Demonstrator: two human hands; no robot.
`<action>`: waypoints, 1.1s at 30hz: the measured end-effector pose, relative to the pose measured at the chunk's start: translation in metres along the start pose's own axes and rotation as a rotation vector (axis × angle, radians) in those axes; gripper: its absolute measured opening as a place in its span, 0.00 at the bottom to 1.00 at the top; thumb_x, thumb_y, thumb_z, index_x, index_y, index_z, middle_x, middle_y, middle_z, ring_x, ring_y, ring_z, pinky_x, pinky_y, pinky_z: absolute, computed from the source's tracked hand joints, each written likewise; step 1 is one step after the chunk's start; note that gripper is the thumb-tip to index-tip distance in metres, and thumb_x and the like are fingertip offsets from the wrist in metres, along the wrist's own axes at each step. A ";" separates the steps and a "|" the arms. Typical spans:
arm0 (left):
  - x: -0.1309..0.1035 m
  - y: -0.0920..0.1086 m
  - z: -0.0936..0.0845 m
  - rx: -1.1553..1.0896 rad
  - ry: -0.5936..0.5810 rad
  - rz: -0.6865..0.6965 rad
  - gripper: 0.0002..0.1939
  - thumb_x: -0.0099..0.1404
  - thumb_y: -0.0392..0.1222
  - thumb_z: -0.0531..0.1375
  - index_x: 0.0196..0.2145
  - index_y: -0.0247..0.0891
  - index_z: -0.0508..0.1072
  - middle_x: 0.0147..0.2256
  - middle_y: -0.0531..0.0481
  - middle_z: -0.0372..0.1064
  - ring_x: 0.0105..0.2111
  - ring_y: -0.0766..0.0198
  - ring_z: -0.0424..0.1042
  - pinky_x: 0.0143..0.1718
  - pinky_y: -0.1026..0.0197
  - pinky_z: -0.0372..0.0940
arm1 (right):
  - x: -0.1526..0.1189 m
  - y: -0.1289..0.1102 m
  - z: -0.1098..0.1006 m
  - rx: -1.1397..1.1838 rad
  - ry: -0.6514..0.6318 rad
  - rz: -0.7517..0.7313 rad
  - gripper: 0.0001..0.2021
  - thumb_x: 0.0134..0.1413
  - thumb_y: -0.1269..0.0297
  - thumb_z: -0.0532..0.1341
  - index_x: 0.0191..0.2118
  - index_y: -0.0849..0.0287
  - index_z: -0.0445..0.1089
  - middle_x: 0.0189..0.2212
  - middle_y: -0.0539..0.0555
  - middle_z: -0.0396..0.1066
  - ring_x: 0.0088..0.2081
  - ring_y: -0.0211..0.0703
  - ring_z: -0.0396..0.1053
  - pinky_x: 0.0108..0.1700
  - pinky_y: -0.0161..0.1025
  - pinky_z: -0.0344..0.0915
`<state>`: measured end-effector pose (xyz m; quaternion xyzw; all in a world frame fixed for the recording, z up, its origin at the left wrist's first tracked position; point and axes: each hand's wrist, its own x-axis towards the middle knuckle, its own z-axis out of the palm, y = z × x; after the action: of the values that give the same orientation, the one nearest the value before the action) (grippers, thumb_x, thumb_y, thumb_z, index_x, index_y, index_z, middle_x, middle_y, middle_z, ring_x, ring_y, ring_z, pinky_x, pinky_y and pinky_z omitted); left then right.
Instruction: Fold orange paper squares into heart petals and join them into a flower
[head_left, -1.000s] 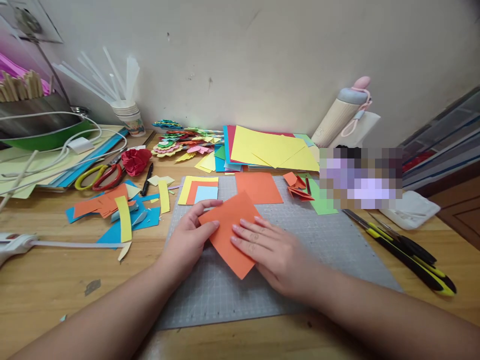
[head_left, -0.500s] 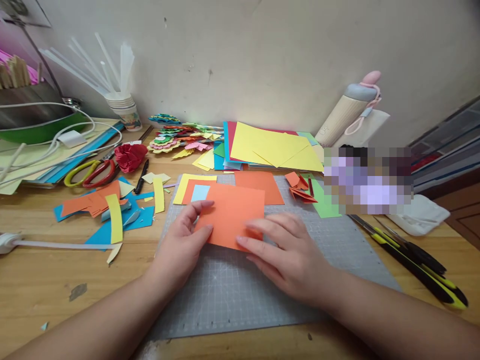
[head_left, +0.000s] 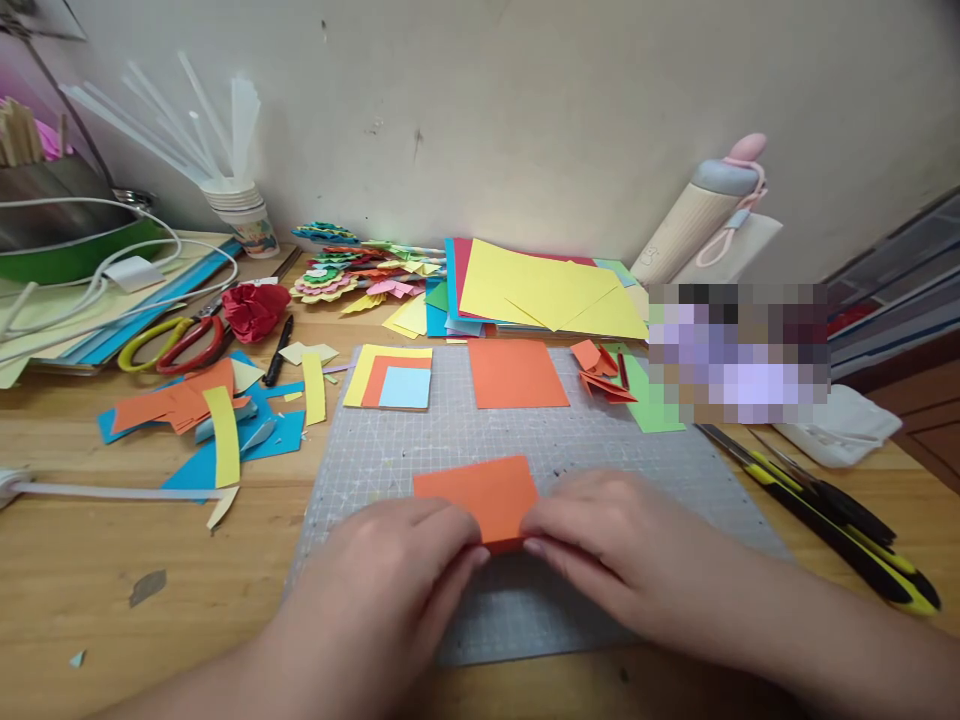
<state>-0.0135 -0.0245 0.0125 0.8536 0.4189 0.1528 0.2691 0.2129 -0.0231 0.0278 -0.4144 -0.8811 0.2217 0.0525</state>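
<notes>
An orange sheet of paper (head_left: 476, 495) lies over the grey cutting mat (head_left: 375, 450), its near edge curled or folded up between my fingers. My left hand (head_left: 405, 570) pinches that edge from the left. From the right, my right hand (head_left: 600, 540) pinches the same edge close beside it. A second orange square (head_left: 517, 375) rests flat on the mat's far part. To its left is a stack of yellow, orange and light blue squares (head_left: 405, 387). Small folded orange pieces (head_left: 604, 375) sit to the right, partly over a green sheet (head_left: 652, 400).
Paper scraps (head_left: 217, 420), scissors (head_left: 176, 340) and a black pen (head_left: 279, 350) lie at left. Coloured sheets (head_left: 540, 290) and paper flowers (head_left: 352, 270) are along the wall. A cutter (head_left: 832, 520) lies right of the mat, below a leaning bottle (head_left: 701, 215).
The orange sheet has come nearer and lower, uncovering the stacked squares. Both hands have moved to its near edge and now pinch it, bending it up.
</notes>
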 end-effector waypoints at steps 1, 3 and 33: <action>-0.002 0.002 0.001 0.000 -0.013 0.004 0.11 0.68 0.41 0.52 0.34 0.45 0.73 0.27 0.50 0.73 0.24 0.59 0.70 0.25 0.60 0.60 | -0.001 -0.002 -0.002 0.041 -0.047 0.018 0.10 0.62 0.67 0.53 0.35 0.55 0.72 0.26 0.52 0.74 0.27 0.43 0.70 0.28 0.38 0.59; -0.005 0.007 0.003 0.096 0.054 0.075 0.13 0.66 0.37 0.50 0.42 0.43 0.73 0.34 0.45 0.75 0.28 0.56 0.72 0.26 0.58 0.62 | -0.001 -0.001 -0.001 0.119 -0.086 0.059 0.10 0.62 0.67 0.54 0.33 0.55 0.72 0.25 0.50 0.73 0.26 0.41 0.69 0.26 0.36 0.58; -0.021 0.004 0.038 0.751 0.088 0.311 0.19 0.73 0.36 0.43 0.51 0.38 0.71 0.51 0.52 0.71 0.51 0.61 0.66 0.47 0.58 0.60 | 0.006 0.012 0.035 -0.122 0.246 -0.235 0.13 0.62 0.67 0.54 0.47 0.65 0.72 0.45 0.58 0.74 0.45 0.50 0.68 0.48 0.50 0.64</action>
<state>-0.0055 -0.0557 -0.0165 0.9383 0.3228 0.0645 -0.1059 0.2073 -0.0239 -0.0097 -0.3348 -0.9223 0.1079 0.1602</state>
